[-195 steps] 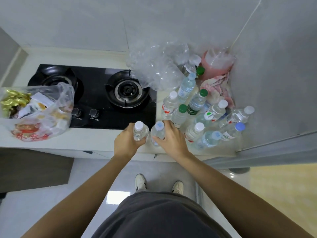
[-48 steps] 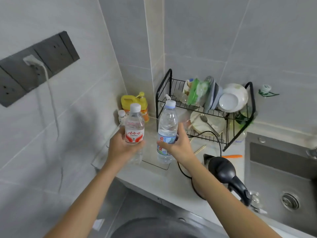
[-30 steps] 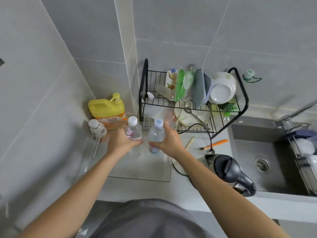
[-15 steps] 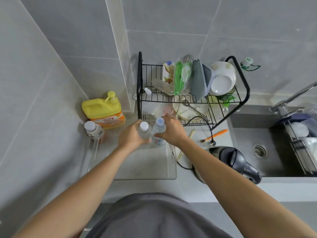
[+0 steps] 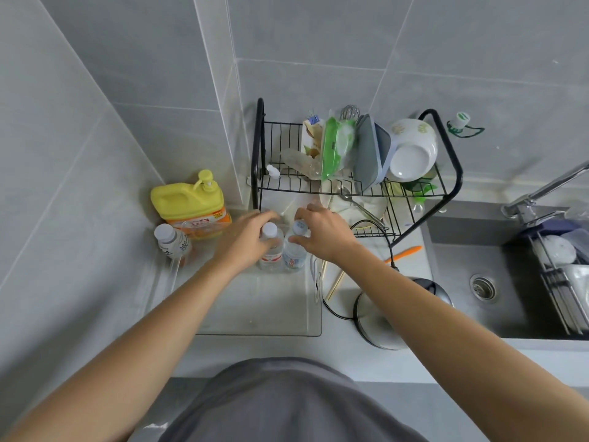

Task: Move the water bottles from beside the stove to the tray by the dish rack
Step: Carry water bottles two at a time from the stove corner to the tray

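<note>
A clear shallow tray [image 5: 255, 314] lies on the counter, left of the black dish rack [image 5: 259, 154]. Two small water bottles stand upright side by side in the tray's far right corner. My left hand [image 5: 243, 242] is wrapped around the red-labelled bottle [image 5: 271, 253] with a white cap. My right hand [image 5: 322, 234] holds the blue-labelled bottle [image 5: 294, 255] by its neck and cap. A third white-capped bottle [image 5: 172, 242] stands at the tray's far left edge.
A yellow detergent jug [image 5: 191, 202] stands behind the tray against the wall. A black kettle [image 5: 385, 317] with its cord sits right of the tray, beside chopsticks and an orange brush [image 5: 404, 252]. The sink [image 5: 471, 272] is further right.
Both hands have lowered the two bottles onto the tray's far right corner, close to the dish rack. The view has tilted down a little.
</note>
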Motion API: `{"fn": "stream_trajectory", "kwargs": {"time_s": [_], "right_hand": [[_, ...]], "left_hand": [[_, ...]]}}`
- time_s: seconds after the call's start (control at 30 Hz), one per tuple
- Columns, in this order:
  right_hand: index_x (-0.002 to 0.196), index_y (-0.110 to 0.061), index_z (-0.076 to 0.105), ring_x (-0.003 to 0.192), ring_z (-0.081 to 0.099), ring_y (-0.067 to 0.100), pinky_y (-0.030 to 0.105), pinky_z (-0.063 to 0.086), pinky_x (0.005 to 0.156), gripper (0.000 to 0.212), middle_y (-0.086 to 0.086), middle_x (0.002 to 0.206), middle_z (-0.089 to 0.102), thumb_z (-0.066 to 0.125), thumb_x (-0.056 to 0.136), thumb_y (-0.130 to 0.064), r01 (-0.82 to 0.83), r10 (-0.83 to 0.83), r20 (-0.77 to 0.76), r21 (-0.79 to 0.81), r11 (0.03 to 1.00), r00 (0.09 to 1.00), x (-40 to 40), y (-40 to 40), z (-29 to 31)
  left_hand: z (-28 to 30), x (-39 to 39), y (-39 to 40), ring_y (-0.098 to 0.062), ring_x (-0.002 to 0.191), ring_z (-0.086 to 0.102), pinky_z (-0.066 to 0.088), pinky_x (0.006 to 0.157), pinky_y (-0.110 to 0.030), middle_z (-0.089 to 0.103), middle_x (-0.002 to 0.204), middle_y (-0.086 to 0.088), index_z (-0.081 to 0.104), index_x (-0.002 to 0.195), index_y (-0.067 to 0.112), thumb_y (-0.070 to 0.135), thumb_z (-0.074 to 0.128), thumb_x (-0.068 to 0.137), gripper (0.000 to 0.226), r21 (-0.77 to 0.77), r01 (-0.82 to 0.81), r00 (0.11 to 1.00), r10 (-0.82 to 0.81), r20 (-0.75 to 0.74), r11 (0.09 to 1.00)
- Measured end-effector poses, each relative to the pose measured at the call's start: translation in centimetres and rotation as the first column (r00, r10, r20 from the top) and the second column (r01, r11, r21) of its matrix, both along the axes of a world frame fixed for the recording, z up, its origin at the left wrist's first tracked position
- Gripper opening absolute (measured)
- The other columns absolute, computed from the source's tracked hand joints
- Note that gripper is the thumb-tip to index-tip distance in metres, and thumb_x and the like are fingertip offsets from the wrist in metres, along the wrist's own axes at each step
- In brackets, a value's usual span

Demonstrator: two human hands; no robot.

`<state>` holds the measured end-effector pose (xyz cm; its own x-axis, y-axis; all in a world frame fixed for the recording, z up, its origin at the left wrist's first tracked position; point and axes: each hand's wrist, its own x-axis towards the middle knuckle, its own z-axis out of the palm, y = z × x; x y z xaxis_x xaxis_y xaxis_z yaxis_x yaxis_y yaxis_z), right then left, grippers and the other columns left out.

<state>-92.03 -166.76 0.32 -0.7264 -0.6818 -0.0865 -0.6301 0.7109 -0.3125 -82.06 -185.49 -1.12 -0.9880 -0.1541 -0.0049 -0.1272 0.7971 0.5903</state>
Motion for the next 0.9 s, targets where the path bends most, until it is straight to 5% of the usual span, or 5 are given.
{"fn": "stream_trajectory", "kwargs": {"time_s": [0.3, 0.43, 0.63, 0.9], "right_hand": [[0.126, -0.016, 0.062, 0.098, 0.066, 0.035, 0.037, 0.048, 0.074, 0.045, 0.006, 0.116, 0.065, 0.073, 0.094, -0.045, -0.039, 0.042, -0.049, 0.052, 0.998, 0.998, -0.7, 0.5, 0.7], [0.126, -0.018, 0.061, 0.098, 0.067, 0.034, 0.038, 0.049, 0.074, 0.043, 0.003, 0.115, 0.065, 0.073, 0.094, -0.045, -0.057, 0.062, -0.076, 0.061, 0.997, 0.995, -0.8, 1.1, 0.7], [0.128, -0.019, 0.06, 0.097, 0.067, 0.035, 0.038, 0.048, 0.072, 0.043, 0.003, 0.116, 0.064, 0.072, 0.095, -0.043, -0.078, 0.084, -0.092, 0.067, 0.995, 0.992, 0.0, 1.1, 0.5], [0.132, -0.021, 0.057, 0.099, 0.065, 0.036, 0.038, 0.047, 0.071, 0.045, 0.003, 0.12, 0.06, 0.072, 0.095, -0.042, -0.039, 0.043, -0.052, 0.067, 0.997, 0.998, 0.8, 1.2, 0.5]], "left_hand": [[1.0, -0.6, 0.5, -0.018, 0.083, 0.055, 0.034, 0.067, -0.032, 0.054, 0.096, 0.01, 0.07, 0.11, 0.018, 0.027, 0.083, 0.089, 0.026, -0.115, 0.069, 0.997, -0.072, -0.021, 0.991], [0.7, -0.7, 1.1, -0.024, 0.087, 0.064, 0.043, 0.068, -0.034, 0.067, 0.11, 0.001, 0.068, 0.114, 0.019, 0.028, 0.084, 0.088, 0.032, -0.112, 0.078, 0.997, -0.08, -0.015, 0.991], [0.7, -0.8, 1.0, -0.021, 0.081, 0.06, 0.041, 0.067, -0.033, 0.055, 0.097, 0.008, 0.066, 0.107, 0.02, 0.028, 0.085, 0.086, 0.029, -0.11, 0.079, 0.997, -0.081, -0.016, 0.991], [1.4, -1.3, 0.8, -0.028, 0.083, 0.065, 0.054, 0.071, -0.043, 0.064, 0.092, -0.001, 0.054, 0.093, 0.03, 0.023, 0.088, 0.082, 0.036, -0.096, 0.084, 0.993, -0.075, 0.085, 0.992]]}}
